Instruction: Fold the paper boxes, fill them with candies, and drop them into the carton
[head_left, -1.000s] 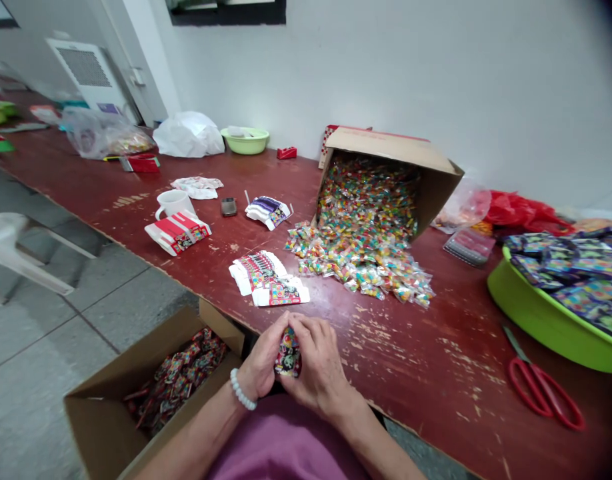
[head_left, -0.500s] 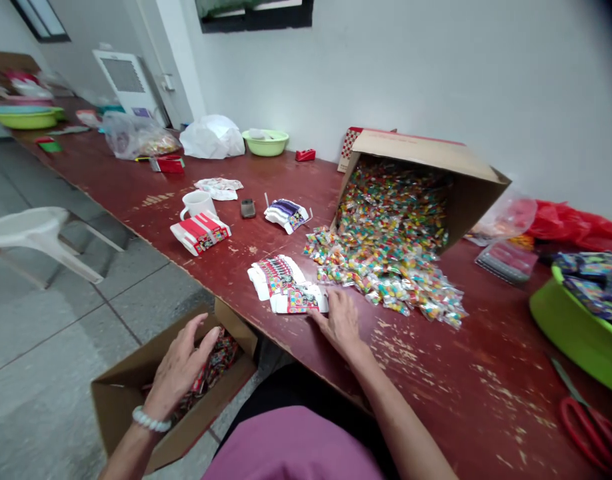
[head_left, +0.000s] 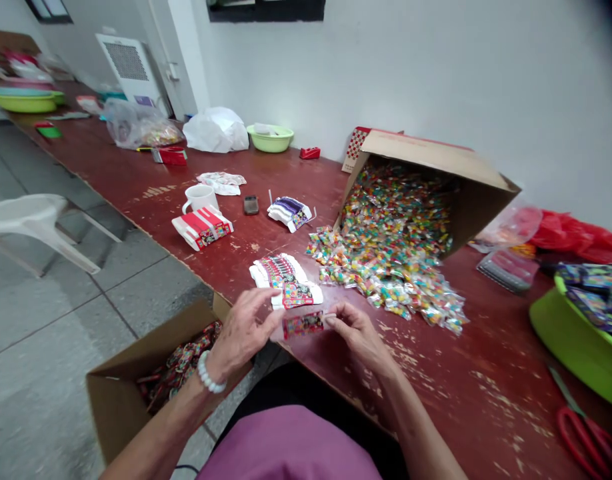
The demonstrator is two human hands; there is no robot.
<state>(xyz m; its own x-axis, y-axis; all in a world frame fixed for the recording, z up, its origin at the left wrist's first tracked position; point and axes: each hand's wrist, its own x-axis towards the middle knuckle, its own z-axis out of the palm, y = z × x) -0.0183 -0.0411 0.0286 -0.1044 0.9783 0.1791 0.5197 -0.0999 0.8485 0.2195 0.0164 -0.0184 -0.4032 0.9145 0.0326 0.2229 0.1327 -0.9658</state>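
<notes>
Between my hands, just above the table's front edge, is a small printed candy carton (head_left: 304, 325), red and multicoloured, blurred by motion. My right hand (head_left: 353, 328) pinches its right end between thumb and fingers. At the carton's left end, my left hand (head_left: 246, 323) has its thumb and fingers apart; whether the thumb touches the carton I cannot tell. Right behind lies a fanned stack of flat cartons (head_left: 281, 272) with white flaps. Small clear packets of colourful candy (head_left: 386, 280) spill toward my right hand from a tipped cardboard box (head_left: 481, 200).
Below my left arm, an open cardboard box (head_left: 109, 400) on the floor holds filled red packets. Scissors (head_left: 581, 427) and a green basin (head_left: 561, 333) are at right. A mug (head_left: 201, 198), a red-and-white carton bundle (head_left: 203, 227) and purple cartons (head_left: 289, 213) stand farther back.
My right hand has lifted a carton off the stack and drawn it toward me. My left hand has moved right, from above the floor box to the carton's left end.
</notes>
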